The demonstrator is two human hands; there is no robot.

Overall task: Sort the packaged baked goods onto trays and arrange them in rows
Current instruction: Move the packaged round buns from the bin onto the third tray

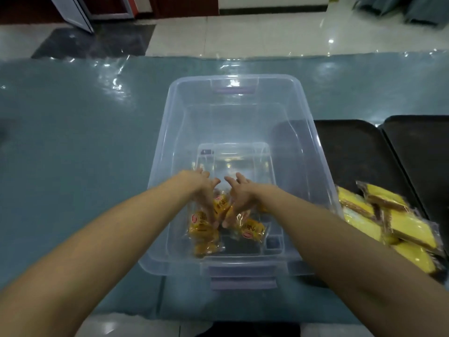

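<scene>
Down in clear bin (170,100), left hand (205,190) and right hand (240,193), fingers (211,214) straight, on orange packets (251,229), red-oval logos (247,235) illegible.

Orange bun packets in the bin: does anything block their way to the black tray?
Only the right wall of the bin stands between the packets and the tray; yellow cakes cover the tray's near end.

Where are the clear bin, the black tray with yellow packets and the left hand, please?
clear bin (170,132): head view, its left wall.
black tray (352,154): head view, a bare part.
left hand (206,193): head view, the back of the hand.
</scene>
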